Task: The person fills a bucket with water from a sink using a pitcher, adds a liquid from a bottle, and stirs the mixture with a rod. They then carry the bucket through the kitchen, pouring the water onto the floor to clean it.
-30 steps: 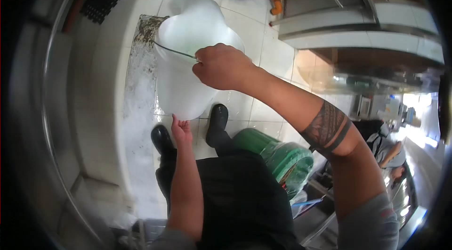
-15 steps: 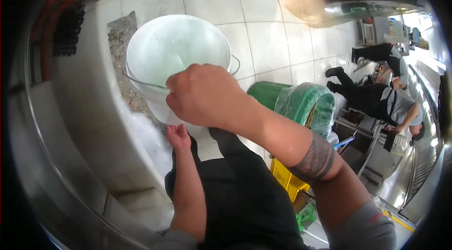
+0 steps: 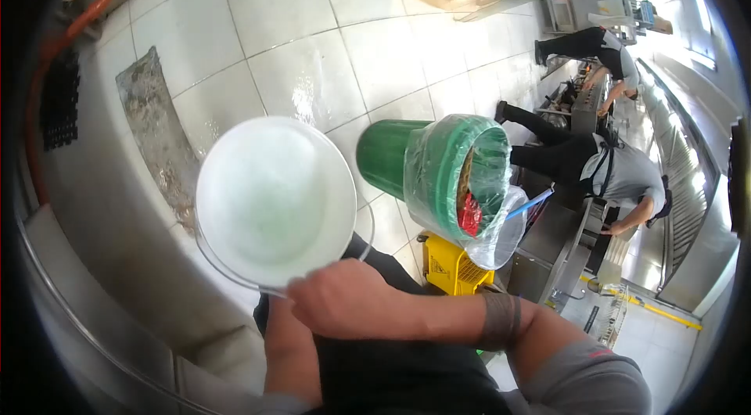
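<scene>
A white bucket (image 3: 270, 200) with pale, slightly foamy water in it is close below me. My right hand (image 3: 336, 299) is closed in a fist around its thin wire handle at the near rim. The handle loops out along the bucket's sides. My left forearm (image 3: 291, 352) reaches up beneath the near side of the bucket. The bucket hides my left hand, so I cannot see its fingers or whether it touches the underside.
A green bin (image 3: 395, 157) with a plastic liner stands to the right, beside a yellow mop bucket (image 3: 454, 265). A metal floor grate (image 3: 160, 129) lies at left on white tiles. Two people (image 3: 618, 168) work at counters at far right.
The bucket has come nearer to me, with my right hand still on its handle. My left hand, palm up and open before, has gone out of sight under the bucket. The view has shifted.
</scene>
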Action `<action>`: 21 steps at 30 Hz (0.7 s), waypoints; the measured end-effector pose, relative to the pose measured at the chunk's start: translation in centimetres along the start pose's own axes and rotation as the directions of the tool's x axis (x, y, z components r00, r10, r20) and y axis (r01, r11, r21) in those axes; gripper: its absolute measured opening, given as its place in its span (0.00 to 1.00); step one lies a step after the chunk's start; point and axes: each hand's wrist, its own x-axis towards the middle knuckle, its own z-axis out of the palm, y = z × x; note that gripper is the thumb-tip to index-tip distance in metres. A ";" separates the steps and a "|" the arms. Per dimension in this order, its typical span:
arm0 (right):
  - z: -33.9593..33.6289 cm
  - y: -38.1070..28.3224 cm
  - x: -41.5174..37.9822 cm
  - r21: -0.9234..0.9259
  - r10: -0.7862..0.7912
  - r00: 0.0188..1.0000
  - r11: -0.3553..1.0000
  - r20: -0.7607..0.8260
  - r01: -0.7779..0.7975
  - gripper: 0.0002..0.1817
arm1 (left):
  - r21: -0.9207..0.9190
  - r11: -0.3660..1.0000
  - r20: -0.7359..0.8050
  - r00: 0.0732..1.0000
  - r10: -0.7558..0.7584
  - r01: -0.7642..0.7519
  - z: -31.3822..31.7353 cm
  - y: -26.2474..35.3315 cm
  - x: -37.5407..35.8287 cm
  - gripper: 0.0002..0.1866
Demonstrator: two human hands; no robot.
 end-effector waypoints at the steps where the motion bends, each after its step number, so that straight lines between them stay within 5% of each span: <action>1: -0.8 -0.1 -1.0 0.091 0.072 0.994 0.993 0.076 -0.079 0.11 | 0.035 0.999 0.028 0.999 0.017 -0.018 -0.2 0.9 0.3 0.22; 4: -3.5 0.5 -4.3 0.253 0.148 0.981 0.951 0.126 -0.176 0.11 | 0.158 0.983 0.112 0.990 0.080 -0.097 -5.0 4.1 -2.0 0.23; 7: -6.1 2.2 -5.7 0.363 0.206 0.972 0.902 0.109 -0.232 0.11 | 0.301 0.939 0.207 0.973 0.104 -0.165 -3.1 4.0 -2.0 0.24; 13: -7.0 6.0 -6.5 0.604 0.218 0.970 0.789 -0.108 -0.109 0.09 | 0.568 0.806 0.370 0.927 -0.070 -0.166 -4.5 6.3 -2.0 0.25; 17: -8.6 10.6 -4.0 0.537 0.184 0.963 0.842 -0.195 -0.052 0.09 | 0.660 0.704 0.452 0.887 -0.093 -0.263 -1.6 7.0 0.5 0.26; 18: -11.2 11.8 -3.6 0.626 0.361 0.932 0.731 -0.019 -0.270 0.10 | 0.671 0.680 0.473 0.877 -0.086 -0.295 -1.1 6.7 0.5 0.26; 19: -11.5 12.9 -3.4 0.626 0.357 0.934 0.731 -0.010 -0.273 0.10 | 0.471 0.882 0.193 0.972 -0.135 0.029 2.5 7.0 -1.8 0.26; 20: -11.0 14.0 -2.8 0.641 0.400 0.911 0.725 -0.096 -0.251 0.11 | 0.369 0.899 -0.030 0.970 -0.240 0.234 -4.9 9.9 0.3 0.27; 21: -10.6 15.2 -2.2 0.653 0.451 0.874 0.719 -0.180 -0.236 0.11 | 0.462 0.863 -0.126 0.979 -0.162 0.203 -3.4 10.3 -2.8 0.24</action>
